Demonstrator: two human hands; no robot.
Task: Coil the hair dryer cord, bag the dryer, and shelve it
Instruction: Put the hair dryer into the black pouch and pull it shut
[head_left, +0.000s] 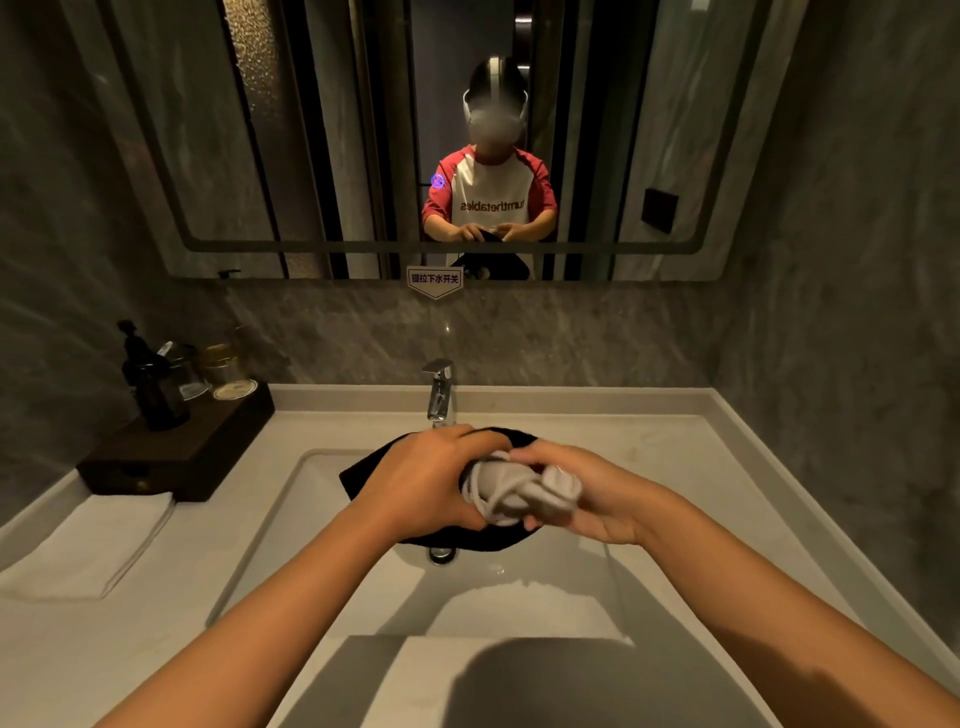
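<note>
Dryer over sink, faucet behind, tray left

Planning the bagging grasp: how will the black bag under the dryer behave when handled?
Probably floppy: the black bag sags unevenly under the left hand over the sink, keeping no shape. Likely light fabric, so its mouth may collapse unless held open. The hair dryer, held by both the left and the right hand, looks rigid by contrast.

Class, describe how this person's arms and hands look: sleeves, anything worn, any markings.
Both forearms are bare to the frame's edge; the left hand and right hand wear no gloves, and no watch shows. The mirror shows short red sleeves on a white T-shirt, ending above the elbows.
</note>
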